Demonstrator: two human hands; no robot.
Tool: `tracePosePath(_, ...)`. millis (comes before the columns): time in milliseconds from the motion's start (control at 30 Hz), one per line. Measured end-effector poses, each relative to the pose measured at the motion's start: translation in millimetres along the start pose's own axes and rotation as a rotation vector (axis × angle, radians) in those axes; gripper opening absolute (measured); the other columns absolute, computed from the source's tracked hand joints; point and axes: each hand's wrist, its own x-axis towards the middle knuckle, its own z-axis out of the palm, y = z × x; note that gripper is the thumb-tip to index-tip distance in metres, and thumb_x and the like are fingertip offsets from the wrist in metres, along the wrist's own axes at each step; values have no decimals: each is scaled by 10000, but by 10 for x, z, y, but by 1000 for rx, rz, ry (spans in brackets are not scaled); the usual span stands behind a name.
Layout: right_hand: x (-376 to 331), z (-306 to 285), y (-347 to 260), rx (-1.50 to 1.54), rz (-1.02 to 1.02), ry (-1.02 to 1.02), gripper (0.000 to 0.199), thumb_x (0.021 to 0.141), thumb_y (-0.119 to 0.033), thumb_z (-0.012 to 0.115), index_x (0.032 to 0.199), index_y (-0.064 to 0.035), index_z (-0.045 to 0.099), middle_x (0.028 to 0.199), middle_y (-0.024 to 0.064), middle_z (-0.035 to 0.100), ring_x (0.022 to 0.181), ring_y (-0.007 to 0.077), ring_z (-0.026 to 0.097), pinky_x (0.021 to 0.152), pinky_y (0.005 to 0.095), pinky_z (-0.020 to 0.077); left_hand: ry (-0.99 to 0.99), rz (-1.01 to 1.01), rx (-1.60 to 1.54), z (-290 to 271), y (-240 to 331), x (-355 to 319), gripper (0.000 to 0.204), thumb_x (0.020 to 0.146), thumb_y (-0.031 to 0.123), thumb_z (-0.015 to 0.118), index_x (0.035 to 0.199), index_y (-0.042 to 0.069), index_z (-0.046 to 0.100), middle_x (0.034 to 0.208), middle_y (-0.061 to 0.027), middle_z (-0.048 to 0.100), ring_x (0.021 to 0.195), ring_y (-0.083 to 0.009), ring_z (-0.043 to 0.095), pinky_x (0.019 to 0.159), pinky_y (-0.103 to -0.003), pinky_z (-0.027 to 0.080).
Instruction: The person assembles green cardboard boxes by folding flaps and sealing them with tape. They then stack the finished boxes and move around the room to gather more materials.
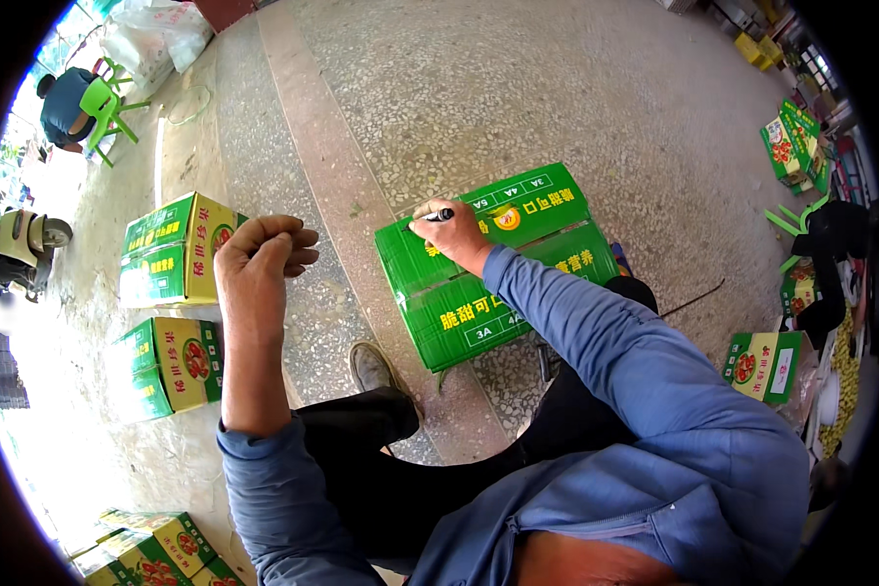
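Note:
In front of me lies a closed green cardboard box [415, 322] with yellow print and strips of tape across its top. My right hand [457, 239] rests over the far left part of that top, closed around a black marker pen [443, 215]. The fingers hide the pen's tip. My left hand [264, 256] is raised to the left of the box, apart from it, with curled fingers and the thumb against them. Whatever it may hold is hidden.
Two closed green-and-yellow cartons [201, 259] stand to the left, with more cartons [161, 547] at the lower left. At the right are other cartons [764, 363] and a person's dark sleeve [830, 264]. A person sits on a green chair [103, 105] at the far left.

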Motion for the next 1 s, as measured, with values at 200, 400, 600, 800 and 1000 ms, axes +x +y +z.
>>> tracePosePath(200, 29, -72, -28, -158, -68, 72, 157, 721, -235, 701, 737, -80, 686, 707, 139, 673, 655, 281, 664, 604, 365, 517, -16, 58, 45, -64, 21, -28, 230, 878, 89, 481, 1005, -13, 644, 894, -112, 703, 743, -163, 673, 683, -267, 513)
tracePosePath(400, -216, -67, -203, -301, -319, -222, 170, 722, -240, 695, 746, -72, 690, 702, 136, 670, 671, 281, 668, 619, 362, 519, -8, 75, 59, -108, 50, -30, 234, 881, 84, 476, 1006, -17, 646, 884, -110, 703, 738, -158, 670, 681, -264, 514)
tracePosePath(600, -103, -72, -199, -211, -206, -35, 148, 714, -207, 684, 711, -62, 655, 693, 143, 657, 659, 313, 655, 597, 376, 511, -27, 104, 89, -56, 45, -53, 222, 880, 72, 480, 980, -21, 655, 868, -111, 703, 731, -147, 666, 675, -254, 513)
tracePosePath(800, -94, -33, -168, -314, -240, -1, 110, 727, -189, 655, 704, -81, 648, 684, 131, 655, 659, 315, 653, 598, 389, 509, -32, 128, 127, -61, 49, -74, 222, 870, 59, 473, 964, -26, 654, 862, -107, 700, 728, -140, 659, 679, -255, 515)
tracePosePath(1000, -159, -9, -145, -291, -258, 40, 128, 714, -210, 669, 691, -84, 658, 683, 136, 658, 656, 312, 658, 593, 393, 510, -27, 152, 112, -16, 76, -65, 222, 821, 24, 488, 923, -69, 662, 802, -121, 697, 701, -144, 658, 682, -260, 531)
